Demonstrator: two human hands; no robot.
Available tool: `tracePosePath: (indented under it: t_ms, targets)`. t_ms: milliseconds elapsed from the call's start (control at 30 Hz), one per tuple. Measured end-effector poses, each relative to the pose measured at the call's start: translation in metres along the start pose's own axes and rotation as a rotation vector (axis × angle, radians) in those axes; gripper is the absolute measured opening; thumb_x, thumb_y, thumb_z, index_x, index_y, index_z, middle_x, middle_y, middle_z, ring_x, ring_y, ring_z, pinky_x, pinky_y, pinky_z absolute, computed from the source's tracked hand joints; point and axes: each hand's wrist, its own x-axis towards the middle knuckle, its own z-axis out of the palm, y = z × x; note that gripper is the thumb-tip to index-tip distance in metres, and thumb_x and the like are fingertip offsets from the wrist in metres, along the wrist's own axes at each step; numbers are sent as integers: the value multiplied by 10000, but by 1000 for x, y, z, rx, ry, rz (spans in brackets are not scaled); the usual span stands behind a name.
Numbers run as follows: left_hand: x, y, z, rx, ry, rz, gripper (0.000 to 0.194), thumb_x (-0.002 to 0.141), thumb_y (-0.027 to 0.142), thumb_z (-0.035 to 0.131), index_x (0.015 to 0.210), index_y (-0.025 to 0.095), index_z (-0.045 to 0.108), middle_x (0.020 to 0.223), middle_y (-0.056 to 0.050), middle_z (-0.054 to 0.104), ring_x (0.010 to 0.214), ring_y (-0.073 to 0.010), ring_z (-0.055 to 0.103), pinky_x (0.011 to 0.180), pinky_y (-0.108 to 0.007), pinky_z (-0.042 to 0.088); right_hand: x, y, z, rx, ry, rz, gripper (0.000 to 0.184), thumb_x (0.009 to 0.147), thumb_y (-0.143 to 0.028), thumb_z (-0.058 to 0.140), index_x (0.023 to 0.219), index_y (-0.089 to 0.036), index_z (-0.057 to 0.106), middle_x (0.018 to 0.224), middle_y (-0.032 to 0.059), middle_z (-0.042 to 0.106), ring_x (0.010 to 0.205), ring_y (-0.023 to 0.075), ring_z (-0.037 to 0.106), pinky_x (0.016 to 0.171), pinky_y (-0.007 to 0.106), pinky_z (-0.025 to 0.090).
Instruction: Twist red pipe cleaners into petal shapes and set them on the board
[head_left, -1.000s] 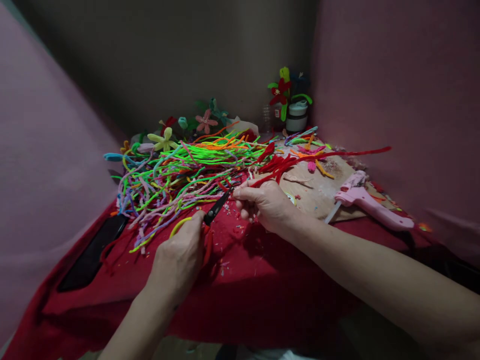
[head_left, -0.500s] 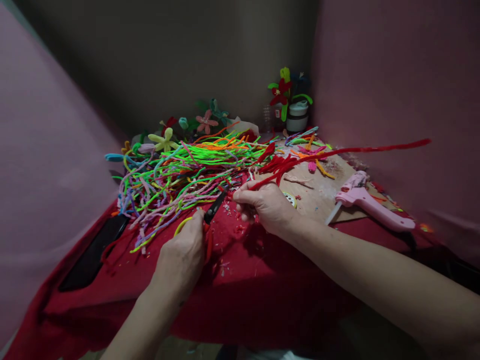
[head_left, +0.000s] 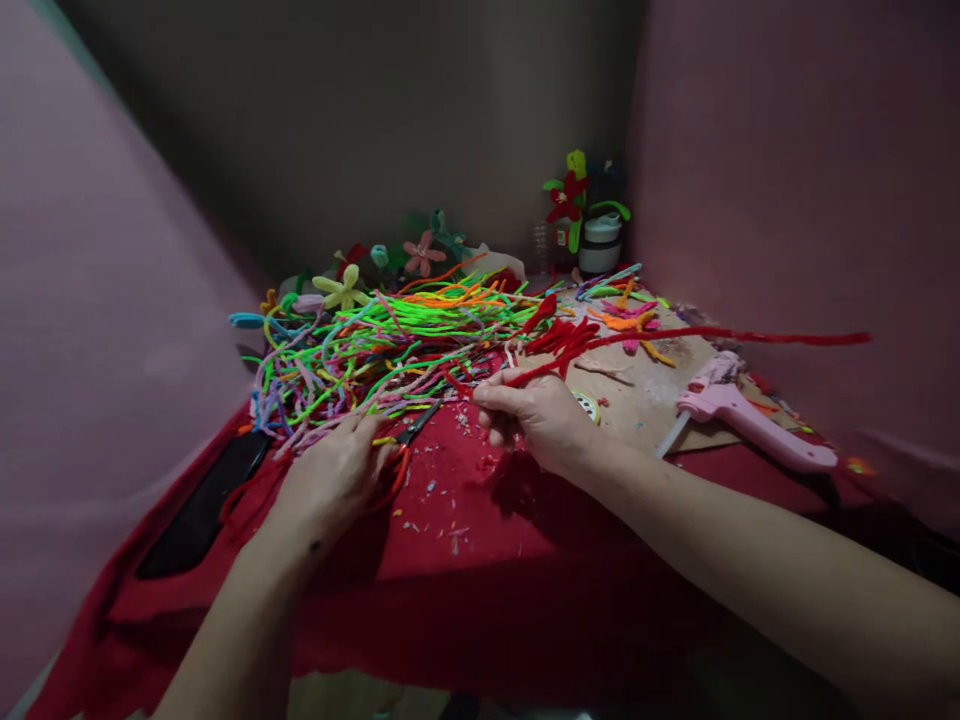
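My left hand (head_left: 337,470) is closed on a pair of scissors (head_left: 409,435) with yellow and orange-red handles and dark blades, low over the red cloth. The blades point away toward the pile and look nearly together. In my right hand (head_left: 532,415), a long red pipe cleaner (head_left: 712,332) is pinched between thumb and fingers. Its short end pokes out left of the fingertips, and its long end reaches far to the right. Beyond that hand lie several red pipe cleaner pieces (head_left: 566,338). A big heap of coloured pipe cleaners (head_left: 420,320) spreads behind both hands.
A pink glue gun (head_left: 750,415) rests at the right by a cardboard sheet (head_left: 637,385). A black phone (head_left: 206,515) lies at the left. Pipe cleaner flowers (head_left: 343,290) and a lidded cup (head_left: 600,245) stand at the back. Small scraps dot the red cloth (head_left: 465,540).
My left hand has drawn the scissors left and back, away from my right hand. The red pipe cleaner's long end now reaches farther right. The view has shifted slightly.
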Motion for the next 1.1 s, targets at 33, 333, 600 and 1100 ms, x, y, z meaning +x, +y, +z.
tracePosePath:
  t_ms: [33,333,600,1100]
  targets:
    - [1,9,-3,-138,82,-36,351,795,371,475,1042,166,617,992,-119,660,875,-248,617,707,-321,453,0,1,1,-3,-13,-10,145,684,-231,603,585,-150,536,503,-32,549,360,63,475,348,188,328]
    - [10,89,10,-1372,183,-184,218,746,340,606,726,127,646,555,10,548,470,-82,478,423,-194,370,1,5,1,70,-96,81,191,646,-273,660,587,-127,551,499,-28,569,351,54,483,342,164,335]
    - [10,66,0,-1017,318,-253,207,745,321,578,607,166,577,438,44,470,380,-73,387,381,-193,309,6,1,-3,132,20,109,151,657,-241,655,626,-137,550,470,-39,560,339,50,474,318,156,297]
    - [8,104,15,-1746,202,-234,273,742,394,622,843,144,666,795,-65,685,762,-193,646,685,-364,536,4,9,3,254,-204,184,260,742,-363,590,724,-106,616,543,21,618,391,86,534,342,173,360]
